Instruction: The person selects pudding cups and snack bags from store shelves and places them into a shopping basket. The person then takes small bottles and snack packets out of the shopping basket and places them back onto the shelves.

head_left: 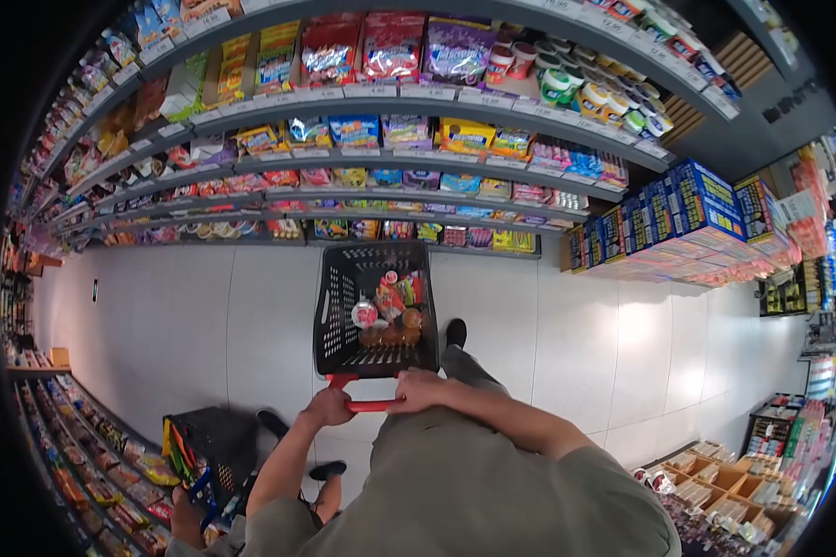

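Note:
Both of my hands grip the red handle (373, 406) of a black shopping basket cart in front of my body. My left hand (329, 407) is closed round the handle's left end, and my right hand (420, 390) is closed at its right end. Beyond them, the black basket (328, 343) holds a few packaged items: a round white and red tub (366, 314), colourful packets (392, 299) and clear containers with brownish contents (395, 334).
Shelves of sweets (390, 93) curve across the front. Stacked blue and yellow boxes (659, 218) stand at the right, wooden bins (715, 478) at the lower right. Another person's hand (188, 511) and a second black basket (218, 441) are at the lower left.

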Available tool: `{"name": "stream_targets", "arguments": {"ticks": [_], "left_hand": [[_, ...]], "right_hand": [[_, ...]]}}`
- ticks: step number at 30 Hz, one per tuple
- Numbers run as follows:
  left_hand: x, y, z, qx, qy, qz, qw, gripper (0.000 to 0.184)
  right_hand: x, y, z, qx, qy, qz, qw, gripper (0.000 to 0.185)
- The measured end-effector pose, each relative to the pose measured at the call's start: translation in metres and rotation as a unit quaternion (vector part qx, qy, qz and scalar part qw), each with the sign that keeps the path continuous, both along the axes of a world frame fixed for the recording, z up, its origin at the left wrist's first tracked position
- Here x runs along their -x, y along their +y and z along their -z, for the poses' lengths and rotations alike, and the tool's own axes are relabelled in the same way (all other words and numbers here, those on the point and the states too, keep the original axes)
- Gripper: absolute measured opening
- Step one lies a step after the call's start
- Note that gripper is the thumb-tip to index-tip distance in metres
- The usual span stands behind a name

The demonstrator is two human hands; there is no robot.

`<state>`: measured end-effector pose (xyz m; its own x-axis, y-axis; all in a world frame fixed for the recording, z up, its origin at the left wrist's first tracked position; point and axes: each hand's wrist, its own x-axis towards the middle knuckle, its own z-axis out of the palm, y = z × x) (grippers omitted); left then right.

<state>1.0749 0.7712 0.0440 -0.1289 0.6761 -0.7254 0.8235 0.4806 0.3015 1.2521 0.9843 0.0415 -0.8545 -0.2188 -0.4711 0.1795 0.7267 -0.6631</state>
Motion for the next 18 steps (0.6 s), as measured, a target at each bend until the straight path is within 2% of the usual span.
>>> {"name": "stream_targets", "arguments": {"ticks": [1,3,7,15,16,18], "left_hand": [[-0.001,0.000,-0.004,-0.001,0.005,0.001,1.000,0.032],[-0.003,-0.002,-0.002,-0.017,0.011,-0.009,1.000,0.031],[-0.017,0.005,0.001,-0.063,0.025,-0.026,0.997,0.032],[-0.083,0.058,0.005,-0.119,0.004,-0.026,0.993,0.034],[-0.091,0.064,0.011,-0.128,-0.003,-0.032,0.991,0.034],[-0.111,0.075,0.018,-0.141,-0.008,-0.033,0.989,0.036]], "right_hand": [[-0.003,-0.004,0.002,0.051,0.042,-0.012,0.998,0.066],[-0.007,-0.024,0.010,0.061,-0.062,0.070,0.994,0.072],[-0.006,-0.019,0.004,0.059,-0.099,0.098,0.989,0.077],[-0.061,0.026,-0.025,-0.079,-0.055,0.127,0.987,0.083],[-0.066,0.035,-0.030,-0.067,-0.088,0.126,0.986,0.085],[-0.087,0.046,-0.026,-0.080,-0.074,0.127,0.986,0.086]]}}
